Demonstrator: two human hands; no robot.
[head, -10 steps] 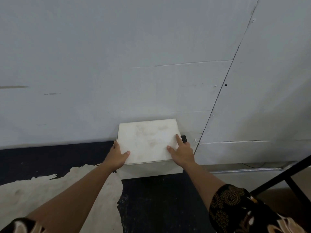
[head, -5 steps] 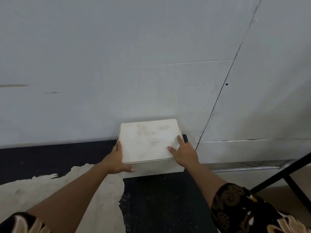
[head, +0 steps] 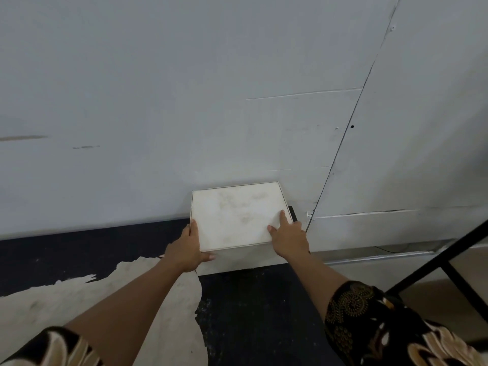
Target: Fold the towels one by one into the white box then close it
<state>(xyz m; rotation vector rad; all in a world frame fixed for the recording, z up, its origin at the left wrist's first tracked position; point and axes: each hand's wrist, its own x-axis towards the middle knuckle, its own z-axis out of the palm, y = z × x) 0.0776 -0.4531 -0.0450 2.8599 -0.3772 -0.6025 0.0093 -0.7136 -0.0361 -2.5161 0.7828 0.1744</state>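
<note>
Now: left fingers [head: 193, 229] lie straight along the left wall of the white box [head: 237, 220], thumb across its front face at the near-left corner; pressing, not wrapped round anything. Right fingers [head: 283, 217]: index and thumb spread flat on the lid near its right edge; the rest drop past that edge, can't tell if they hook it. Left hand [head: 184, 249] and right hand [head: 289, 240] both touch the box, and neither carries anything.

Box sits on the dark surface [head: 250, 313], back edge against the grey wall [head: 184, 101], lid down and level as far as I can judge. No towel in view outside it.

Risks, my reading:
- Pressure falls on the near-right part of the lid only, so the far-left corner could ride up if the lid isn't fully seated.
- A towel fold caught under the rim would hold the lid proud and spring it back.
- A harder push from the left hand could skid the box sideways along the wall.

Hidden or unclear:
- Box contents, so whether all towels are in is unknown.
- Far rim of the lid against the wall; seam not readable.
- Near-left corner, covered by the left palm.
- Whether the dark surface is bench or floor; pale worn patch [head: 105, 299] on it, left.
- Black frame bar [head: 435, 260] cut off at right, patterned right sleeve [head: 369, 313] cut off at the bottom
</note>
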